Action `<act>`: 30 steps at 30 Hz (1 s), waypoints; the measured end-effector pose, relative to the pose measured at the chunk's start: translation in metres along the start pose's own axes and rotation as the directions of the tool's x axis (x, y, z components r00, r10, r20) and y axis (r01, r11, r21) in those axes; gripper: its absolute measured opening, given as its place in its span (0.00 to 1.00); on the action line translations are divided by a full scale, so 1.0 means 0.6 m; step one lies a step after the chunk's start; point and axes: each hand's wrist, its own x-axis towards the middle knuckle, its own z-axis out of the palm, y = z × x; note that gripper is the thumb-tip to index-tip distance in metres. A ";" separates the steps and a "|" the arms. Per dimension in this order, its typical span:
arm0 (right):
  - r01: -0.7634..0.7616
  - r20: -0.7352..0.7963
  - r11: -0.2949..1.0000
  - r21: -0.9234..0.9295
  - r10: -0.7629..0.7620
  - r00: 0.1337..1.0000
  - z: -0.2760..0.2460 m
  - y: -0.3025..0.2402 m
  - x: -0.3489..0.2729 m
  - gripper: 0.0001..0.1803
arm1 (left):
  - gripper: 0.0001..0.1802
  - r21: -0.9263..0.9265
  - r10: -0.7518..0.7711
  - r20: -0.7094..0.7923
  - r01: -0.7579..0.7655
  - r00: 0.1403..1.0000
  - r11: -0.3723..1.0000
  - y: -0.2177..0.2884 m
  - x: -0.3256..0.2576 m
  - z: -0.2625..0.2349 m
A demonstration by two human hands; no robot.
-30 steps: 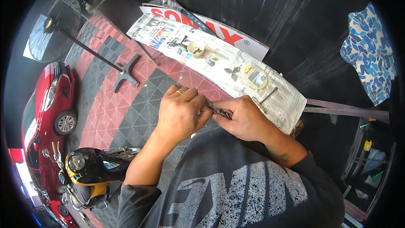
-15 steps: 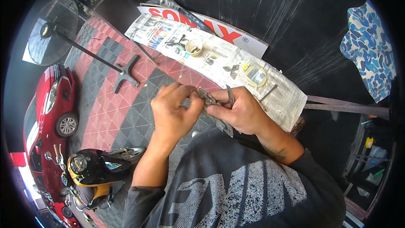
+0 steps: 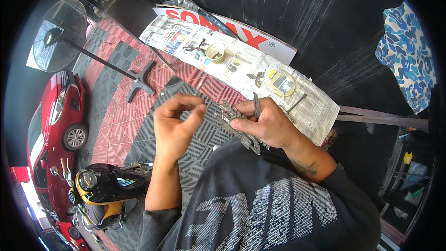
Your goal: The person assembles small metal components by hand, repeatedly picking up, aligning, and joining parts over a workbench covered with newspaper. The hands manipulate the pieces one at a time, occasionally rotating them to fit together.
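Holding seems the step in hand: the right hand (image 3: 272, 123) is closed on dark-grey, irregular metal-looking pieces (image 3: 227, 114) jutting left past its fingers (image 3: 246, 106), while the left hand (image 3: 173, 128), near-pinched, contents unclear, hangs just beside them, any two-handed grip calling for closer fingertips.

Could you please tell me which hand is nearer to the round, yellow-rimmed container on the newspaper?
Right. The right hand, holding dark metal parts, is on the person's side of the round container; the left hand is farther away, off to its left.
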 end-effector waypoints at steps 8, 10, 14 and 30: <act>0.069 -0.142 0.852 -0.519 -0.166 0.976 0.027 -0.002 -0.014 0.14 | 0.08 0.430 0.169 0.146 -0.217 0.975 0.876 0.031 -0.004 0.024; 0.175 -0.132 0.806 -0.566 -0.298 0.945 0.031 0.004 -0.015 0.15 | 0.07 0.490 0.221 0.178 -0.281 0.959 0.826 0.027 -0.004 0.023; 0.326 -0.070 0.631 -0.704 -0.519 0.852 0.032 0.035 -0.007 0.15 | 0.06 0.624 0.388 0.290 -0.480 0.875 0.617 0.015 0.000 0.032; 0.063 -0.024 0.993 0.103 -0.061 0.998 0.014 0.029 -0.019 0.12 | 0.10 0.256 0.004 0.068 -0.021 0.998 0.967 -0.075 0.028 -0.076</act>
